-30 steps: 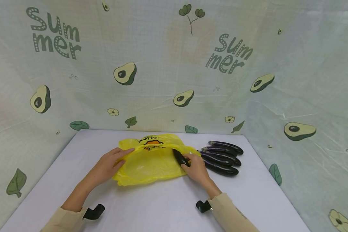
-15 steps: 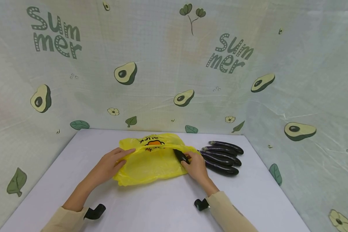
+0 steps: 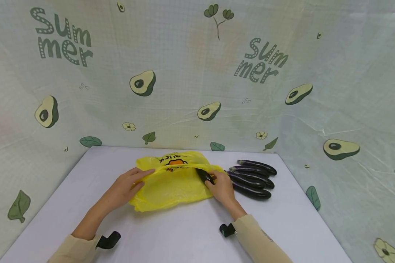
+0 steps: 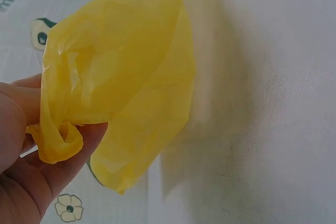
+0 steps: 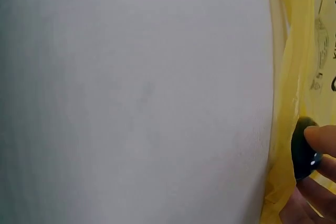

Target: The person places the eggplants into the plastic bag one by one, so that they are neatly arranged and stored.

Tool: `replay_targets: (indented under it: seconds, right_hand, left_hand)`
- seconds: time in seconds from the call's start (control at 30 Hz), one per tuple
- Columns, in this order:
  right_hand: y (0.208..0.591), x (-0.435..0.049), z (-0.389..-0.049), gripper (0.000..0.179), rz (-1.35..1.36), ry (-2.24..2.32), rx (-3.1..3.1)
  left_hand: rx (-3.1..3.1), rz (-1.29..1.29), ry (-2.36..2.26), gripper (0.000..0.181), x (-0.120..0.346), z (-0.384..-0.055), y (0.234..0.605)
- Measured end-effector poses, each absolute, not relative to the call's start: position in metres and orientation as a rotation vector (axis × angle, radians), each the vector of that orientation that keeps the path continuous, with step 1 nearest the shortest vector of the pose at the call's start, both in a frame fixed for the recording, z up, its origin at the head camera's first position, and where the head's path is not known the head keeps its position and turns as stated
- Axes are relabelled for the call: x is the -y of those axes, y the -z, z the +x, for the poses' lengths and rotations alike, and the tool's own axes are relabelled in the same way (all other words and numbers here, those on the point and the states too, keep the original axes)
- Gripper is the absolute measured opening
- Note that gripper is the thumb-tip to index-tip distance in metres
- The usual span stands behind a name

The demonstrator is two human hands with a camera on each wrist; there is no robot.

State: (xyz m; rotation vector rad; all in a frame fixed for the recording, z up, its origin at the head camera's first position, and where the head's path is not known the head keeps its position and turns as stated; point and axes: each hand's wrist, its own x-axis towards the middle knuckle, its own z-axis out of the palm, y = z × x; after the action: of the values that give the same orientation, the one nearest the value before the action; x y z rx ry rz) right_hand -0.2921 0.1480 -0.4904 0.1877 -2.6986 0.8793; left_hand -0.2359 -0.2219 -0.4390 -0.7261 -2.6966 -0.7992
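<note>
Pinching with right hand [image 3: 222, 189] an eggplant [image 3: 204, 175] slanted lengthwise forward-left into yellow bag [image 3: 171, 188], gripped by left hand [image 3: 123, 186].

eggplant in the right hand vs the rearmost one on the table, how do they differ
The held eggplant is in the grip of the right hand; the rearmost eggplant lies on the table. The held eggplant's far end is hidden by the yellow plastic bag; the rearmost eggplant shows end to end. Both are dark and glossy.
</note>
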Motion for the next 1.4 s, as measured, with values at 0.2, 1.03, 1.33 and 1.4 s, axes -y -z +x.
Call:
replay_targets:
  seconds: [0.2, 1.03, 1.33, 1.4]
  right_hand:
    - [0.488, -0.15, -0.29, 0.036, 0.201, -0.885, 2.714]
    - [0.432, -0.241, -0.258, 0.047, 0.418, -0.741, 2.754]
    - [0.425, -0.296, -0.251, 0.052, 0.421, -0.605, 2.769]
    - [0.425, -0.305, -0.25, 0.053, 0.42, -0.597, 2.782]
  left_hand:
    - [2.709, -0.719, 0.8, 0.059, 0.222, -0.236, 0.438]
    - [2.717, -0.7, 0.797, 0.059, 0.224, -0.234, 0.434]
    - [2.722, -0.696, 0.796, 0.058, 0.223, -0.232, 0.43]
    - [2.723, -0.695, 0.789, 0.059, 0.223, -0.232, 0.429]
